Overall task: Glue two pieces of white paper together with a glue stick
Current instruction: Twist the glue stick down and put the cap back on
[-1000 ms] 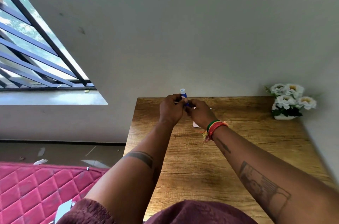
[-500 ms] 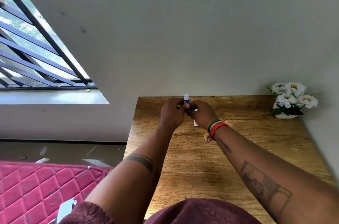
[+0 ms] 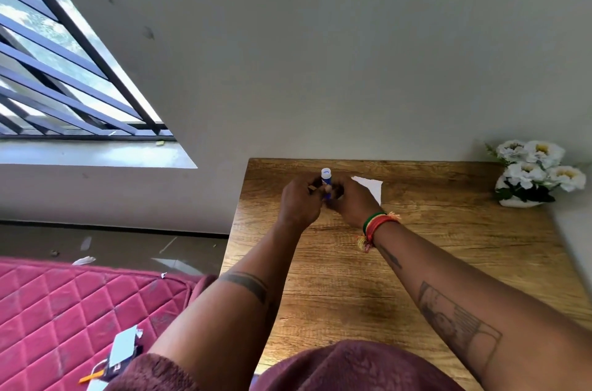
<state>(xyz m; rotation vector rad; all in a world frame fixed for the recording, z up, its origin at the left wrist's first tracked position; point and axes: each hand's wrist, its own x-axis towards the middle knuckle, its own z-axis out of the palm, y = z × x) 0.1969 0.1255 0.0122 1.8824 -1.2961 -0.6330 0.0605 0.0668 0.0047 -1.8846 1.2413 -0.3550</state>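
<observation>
A small blue glue stick (image 3: 326, 182) with a white top stands upright between both hands over the far part of the wooden table (image 3: 416, 262). My left hand (image 3: 299, 201) grips its body from the left. My right hand (image 3: 352, 201) holds it from the right, fingers closed low on the tube. A piece of white paper (image 3: 371, 186) lies flat on the table just behind my right hand, partly hidden by it. Whether a second piece lies under my hands is hidden.
A white pot of white flowers (image 3: 535, 176) stands at the table's far right corner by the wall. A pink quilted mattress (image 3: 64, 310) with paper scraps lies left of the table. A barred window (image 3: 64, 80) is at the upper left.
Both hands stay closed on the glue stick and have shifted slightly left. More of the white paper now shows behind my right hand.
</observation>
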